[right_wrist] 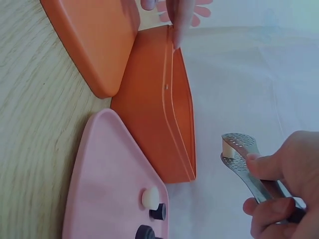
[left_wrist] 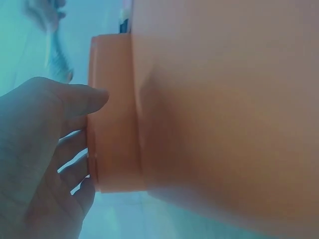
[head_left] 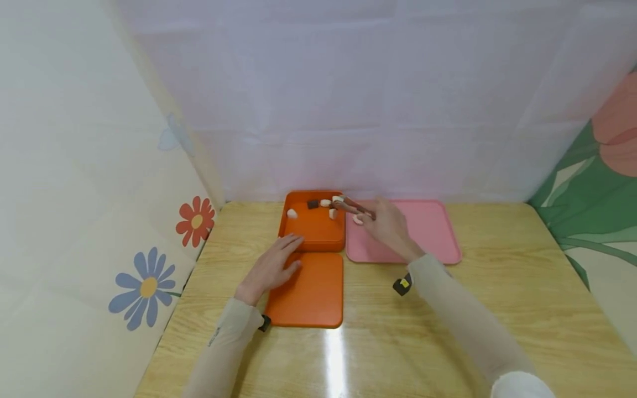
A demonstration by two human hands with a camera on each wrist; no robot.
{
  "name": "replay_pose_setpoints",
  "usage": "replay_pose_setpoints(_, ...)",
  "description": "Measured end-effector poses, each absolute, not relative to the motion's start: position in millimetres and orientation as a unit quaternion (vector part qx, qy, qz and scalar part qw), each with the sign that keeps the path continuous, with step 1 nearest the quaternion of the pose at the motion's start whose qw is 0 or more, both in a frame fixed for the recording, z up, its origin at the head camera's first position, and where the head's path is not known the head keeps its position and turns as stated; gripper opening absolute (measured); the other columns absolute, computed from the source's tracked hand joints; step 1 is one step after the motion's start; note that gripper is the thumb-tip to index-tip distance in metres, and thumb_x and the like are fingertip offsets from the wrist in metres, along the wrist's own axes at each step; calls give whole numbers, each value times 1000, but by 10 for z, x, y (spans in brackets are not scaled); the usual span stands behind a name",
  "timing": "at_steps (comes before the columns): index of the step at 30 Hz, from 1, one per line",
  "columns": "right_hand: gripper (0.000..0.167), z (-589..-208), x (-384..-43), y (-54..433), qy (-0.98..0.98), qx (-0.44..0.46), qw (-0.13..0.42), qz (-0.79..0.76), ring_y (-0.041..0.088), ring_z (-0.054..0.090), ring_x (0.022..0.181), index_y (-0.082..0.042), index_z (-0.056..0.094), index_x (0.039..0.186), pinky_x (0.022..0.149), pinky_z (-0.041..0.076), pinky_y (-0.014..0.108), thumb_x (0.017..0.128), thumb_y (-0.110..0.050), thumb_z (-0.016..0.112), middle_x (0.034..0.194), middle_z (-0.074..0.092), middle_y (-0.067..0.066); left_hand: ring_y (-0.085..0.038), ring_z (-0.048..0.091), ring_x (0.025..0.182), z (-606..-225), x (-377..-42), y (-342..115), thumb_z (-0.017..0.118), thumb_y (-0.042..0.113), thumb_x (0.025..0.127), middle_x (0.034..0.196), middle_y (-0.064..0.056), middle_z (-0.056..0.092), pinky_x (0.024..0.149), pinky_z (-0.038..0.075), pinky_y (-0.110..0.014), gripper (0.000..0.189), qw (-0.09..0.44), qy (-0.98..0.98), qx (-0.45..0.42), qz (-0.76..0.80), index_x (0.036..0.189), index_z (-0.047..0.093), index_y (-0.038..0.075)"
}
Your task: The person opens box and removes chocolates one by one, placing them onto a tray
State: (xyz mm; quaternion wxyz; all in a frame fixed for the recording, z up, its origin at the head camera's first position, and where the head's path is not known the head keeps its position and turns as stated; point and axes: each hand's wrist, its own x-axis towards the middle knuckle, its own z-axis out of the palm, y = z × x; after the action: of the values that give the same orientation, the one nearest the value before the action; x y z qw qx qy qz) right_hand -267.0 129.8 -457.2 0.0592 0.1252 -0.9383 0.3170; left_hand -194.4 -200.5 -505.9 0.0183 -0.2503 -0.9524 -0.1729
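My right hand (head_left: 388,226) grips metal tongs (right_wrist: 261,189) with perforated ends, which pinch a small whitish piece (right_wrist: 228,149). In the head view the tongs reach over the right side of an orange box (head_left: 323,246). Inside the box lie a black piece (head_left: 312,204) and a few white pieces, one of them a white piece (head_left: 291,213) near its left wall. My left hand (head_left: 271,268) rests at the box's front left corner, fingers extended to the rim. Beside the box, a pink tray (head_left: 430,240) carries a white piece (right_wrist: 150,198) and black pieces, mostly behind my right hand in the head view.
A flat orange lid (head_left: 311,293) lies in front of the box, partly under my left hand. All this stands on a wooden table (head_left: 378,342), close to a pale cloth backdrop (head_left: 318,110). A flower-printed cloth (head_left: 149,287) borders the left side.
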Motion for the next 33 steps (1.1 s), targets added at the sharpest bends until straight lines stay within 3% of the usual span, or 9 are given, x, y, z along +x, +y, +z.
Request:
replay_pose_setpoints(4,35,-4617,-2630,1409,-938,122,53,319,22,54,76,-19,78,134,56,43,33,103,-34,73,101,66,5,-37,39,157,-5025,-1938,-2018,70,22,105,166,-13,48,127,34,-59,61,5,-951,-239,-194,160,49,6)
replay_pose_setpoints(12,32,-4749,-2582,1575,-942,128,80,299,20,45,68,-17,80,129,53,37,32,100,-30,77,79,53,5,-39,40,157,-4965,-1956,-2002,70,20,105,164,-15,50,127,34,-60,58,2,-948,-232,-216,157,53,3)
replay_pose_setpoints(21,41,-4835,-2474,1651,-943,102,67,308,20,49,67,-20,77,134,52,43,31,95,-30,83,85,59,7,-38,38,158,-5020,-1956,-2012,70,20,105,165,-13,50,127,33,-61,58,-4,-945,-228,-235,158,52,5)
replay_pose_setpoints(28,38,-4919,-2406,1716,-943,98,67,311,20,52,68,-12,79,129,53,45,30,95,-28,83,86,60,8,-37,37,158,-5018,-1952,-2016,70,18,104,165,-12,49,127,33,-62,58,-7,-943,-221,-248,158,53,6)
replay_pose_setpoints(33,40,-4999,-2369,1735,-937,84,38,338,21,53,69,-11,77,132,52,46,30,95,-27,82,88,61,8,-38,38,157,-5008,-1937,-2005,70,16,104,164,-14,50,126,33,-62,58,0,-943,-226,-243,158,52,4)
